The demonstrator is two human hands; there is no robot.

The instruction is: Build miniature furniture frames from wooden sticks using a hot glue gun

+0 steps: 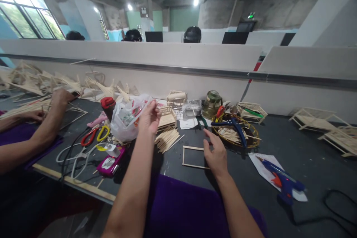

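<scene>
My left hand [150, 117] is raised beside a white plastic bag [126, 119], its fingers curled near the bag's edge; whether they pinch something I cannot make out. Below it lies a pile of thin wooden sticks [167, 140]. On the dark table, a rectangular stick frame [192, 166] lies flat. My right hand [216, 154] is at the frame's right end, fingers apart and holding nothing visible; it hides that end. Behind the pile stands a small slatted wooden piece [167, 117]. A wicker basket [255, 141] with sticks and pliers is right of my right hand.
A blue glue gun [287, 182] rests on paper at the right, its cord trailing. Left are scissors [88, 137], a pink power strip [111, 163] and cables. Wooden models [312, 121] stand far right. A green jar [212, 104] stands behind. Another person's arms [41, 134] work at far left.
</scene>
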